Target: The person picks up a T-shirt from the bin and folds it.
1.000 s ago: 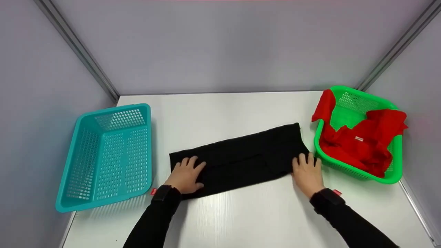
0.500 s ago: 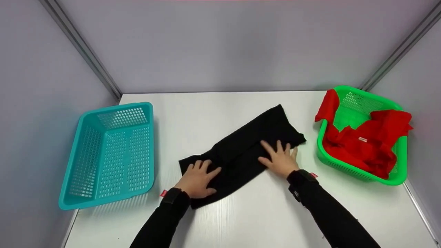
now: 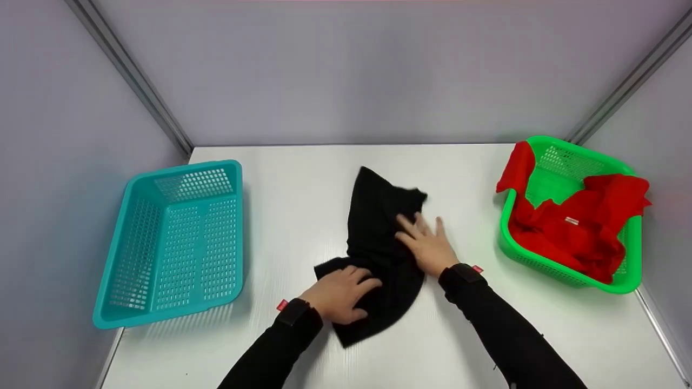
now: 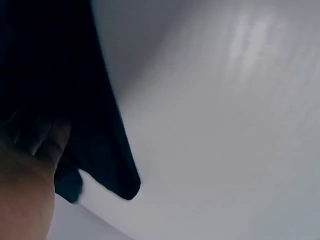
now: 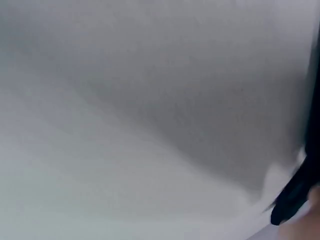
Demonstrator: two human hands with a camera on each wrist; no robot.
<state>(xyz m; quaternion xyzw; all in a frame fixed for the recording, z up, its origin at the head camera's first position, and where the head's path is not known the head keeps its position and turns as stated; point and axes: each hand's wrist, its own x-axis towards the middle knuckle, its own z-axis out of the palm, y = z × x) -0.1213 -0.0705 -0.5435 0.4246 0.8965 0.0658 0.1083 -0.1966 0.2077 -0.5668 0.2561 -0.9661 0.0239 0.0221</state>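
A folded black garment (image 3: 376, 227) lies bent and rumpled on the white table in the head view; its exact kind cannot be told. My left hand (image 3: 341, 294) rests on its near part, fingers loosely bent on top. On the garment's right side my right hand (image 3: 430, 248) lies with its fingers spread. In the left wrist view the garment's dark edge (image 4: 107, 150) hangs past the hand (image 4: 25, 195), whose fingertips are in shadow. Only a strip of the garment (image 5: 290, 200) and a bit of the right hand (image 5: 302, 227) show in the right wrist view.
A teal perforated basket (image 3: 238, 227) stands at the left of the white table (image 3: 292, 189). At the right is a green basket (image 3: 508, 237) with a red garment (image 3: 567, 237) in it, partly draped over the rim. Pale panels enclose the back and sides.
The black garment has swung from lying lengthwise across the table to a bent, more upright bunch. My right hand has moved left across it, and my left hand has shifted slightly right.
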